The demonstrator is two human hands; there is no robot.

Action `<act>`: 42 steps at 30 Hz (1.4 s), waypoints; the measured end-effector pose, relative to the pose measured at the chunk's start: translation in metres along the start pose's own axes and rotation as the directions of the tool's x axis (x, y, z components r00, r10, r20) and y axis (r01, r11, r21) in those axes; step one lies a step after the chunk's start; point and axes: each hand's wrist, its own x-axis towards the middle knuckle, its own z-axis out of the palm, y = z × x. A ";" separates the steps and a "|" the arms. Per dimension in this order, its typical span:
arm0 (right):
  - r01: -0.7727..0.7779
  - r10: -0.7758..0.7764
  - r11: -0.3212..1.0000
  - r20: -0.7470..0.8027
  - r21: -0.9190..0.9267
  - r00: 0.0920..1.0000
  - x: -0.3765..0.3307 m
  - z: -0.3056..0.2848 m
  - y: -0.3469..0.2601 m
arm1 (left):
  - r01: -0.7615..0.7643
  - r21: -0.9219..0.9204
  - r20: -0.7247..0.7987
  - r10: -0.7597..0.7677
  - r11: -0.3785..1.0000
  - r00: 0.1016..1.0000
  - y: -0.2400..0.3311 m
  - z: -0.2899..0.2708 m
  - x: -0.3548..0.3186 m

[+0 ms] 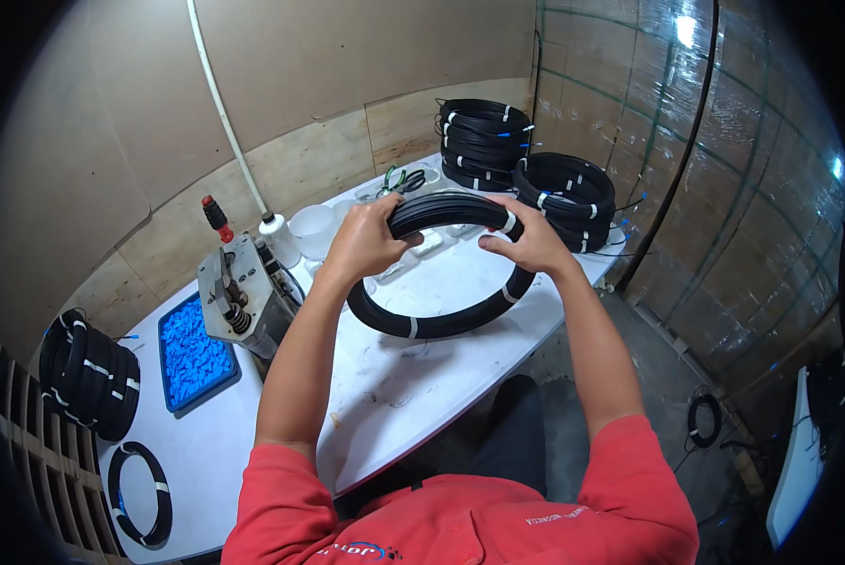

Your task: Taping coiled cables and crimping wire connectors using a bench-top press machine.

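Note:
A black cable coil, bound with white tape bands, is held tilted over the white table. My left hand grips its far left side, the thumb on the inside of the ring. On the far right side my right hand is closed round the coil beside a tape band. The coil's near edge hangs low over the tabletop; whether it touches cannot be told. Behind the coil, small white pieces lie on the table, partly hidden by it. Green-handled pliers lie just beyond my hands.
Stacked black coils stand at the back, with another stack to their right. At left are a metal press, a blue tray of small blue pieces, a white bottle, more coils and a single coil.

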 end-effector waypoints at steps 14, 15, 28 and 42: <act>0.032 -0.005 0.981 0.139 -0.191 0.990 0.022 -0.011 -0.047 | 0.063 -0.154 -0.079 -0.076 0.986 0.994 -0.043 0.015 -0.016; 0.037 -0.005 0.974 0.143 -0.225 0.990 0.024 -0.008 -0.049 | 0.048 -0.140 -0.088 -0.060 0.989 0.994 -0.044 0.014 -0.017; 0.241 -0.089 0.872 0.348 -0.426 0.933 0.055 0.010 -0.068 | 0.030 0.083 0.167 -0.044 0.996 0.985 0.000 -0.006 0.020; 0.362 -0.188 0.842 0.412 -0.400 0.892 0.052 -0.003 -0.058 | 0.117 -0.022 0.230 -0.109 0.993 0.967 -0.016 -0.003 0.013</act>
